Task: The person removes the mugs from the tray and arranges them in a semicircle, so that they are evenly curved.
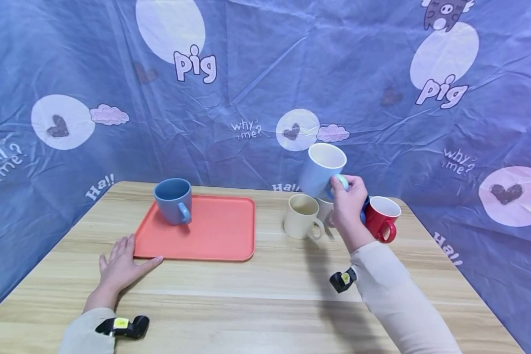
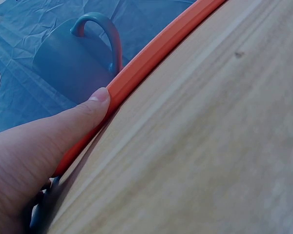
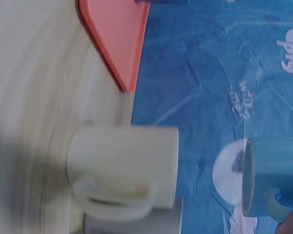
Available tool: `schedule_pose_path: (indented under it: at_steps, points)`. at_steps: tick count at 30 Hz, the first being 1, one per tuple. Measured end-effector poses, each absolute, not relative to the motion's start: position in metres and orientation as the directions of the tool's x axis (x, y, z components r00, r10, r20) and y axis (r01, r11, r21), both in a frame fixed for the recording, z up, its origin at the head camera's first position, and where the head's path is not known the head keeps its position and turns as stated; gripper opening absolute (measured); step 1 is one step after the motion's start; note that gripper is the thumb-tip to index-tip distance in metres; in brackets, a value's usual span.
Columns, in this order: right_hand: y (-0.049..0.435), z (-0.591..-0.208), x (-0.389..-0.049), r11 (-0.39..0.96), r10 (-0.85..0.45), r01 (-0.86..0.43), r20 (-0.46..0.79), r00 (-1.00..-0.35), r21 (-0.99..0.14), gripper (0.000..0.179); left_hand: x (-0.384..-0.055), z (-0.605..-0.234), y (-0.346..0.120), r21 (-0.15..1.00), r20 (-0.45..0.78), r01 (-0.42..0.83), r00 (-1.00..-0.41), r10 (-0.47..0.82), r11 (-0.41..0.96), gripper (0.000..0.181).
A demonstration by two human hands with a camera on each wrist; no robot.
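Observation:
My right hand [image 1: 351, 202] pinches the handle of a light blue mug [image 1: 314, 169], which hangs above the table, mouth up and slightly tilted. In the right wrist view this mug [image 3: 276, 165] shows at the right edge, fingertips at its handle. A cream mug [image 1: 297, 222] stands below it, with a whitish mug [image 1: 325, 210] partly hidden behind. My left hand [image 1: 123, 265] lies with fingers spread at the near left corner of an orange-red tray [image 1: 221, 228]. Its thumb touches the tray's rim [image 2: 132, 68]. A darker blue mug [image 1: 171, 202] stands upright on the tray's left part.
A red mug [image 1: 382, 216] with a white inside stands right of my right wrist. Beside it a dark blue mug [image 1: 363, 214] is mostly hidden by the hand. A blue printed cloth [image 1: 248, 88] hangs behind the wooden table [image 1: 212, 305].

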State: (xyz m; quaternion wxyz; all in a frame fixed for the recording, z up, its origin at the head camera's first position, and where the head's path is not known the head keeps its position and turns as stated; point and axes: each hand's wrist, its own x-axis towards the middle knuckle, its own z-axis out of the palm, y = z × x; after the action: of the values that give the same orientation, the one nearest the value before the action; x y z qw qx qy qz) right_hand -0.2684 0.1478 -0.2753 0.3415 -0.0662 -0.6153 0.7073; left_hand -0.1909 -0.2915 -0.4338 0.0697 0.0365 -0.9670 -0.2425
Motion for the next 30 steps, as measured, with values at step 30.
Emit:
schedule_pose_path:
  at_steps: [30]
  points:
    - [0.274, -0.268, -0.25, -0.107, 0.777, -0.398, 0.174, -0.606, -0.911, 0.023, -0.191, -0.433, -0.291, 0.47, 0.128, -0.039, -0.985, -0.112, 0.882, 0.107]
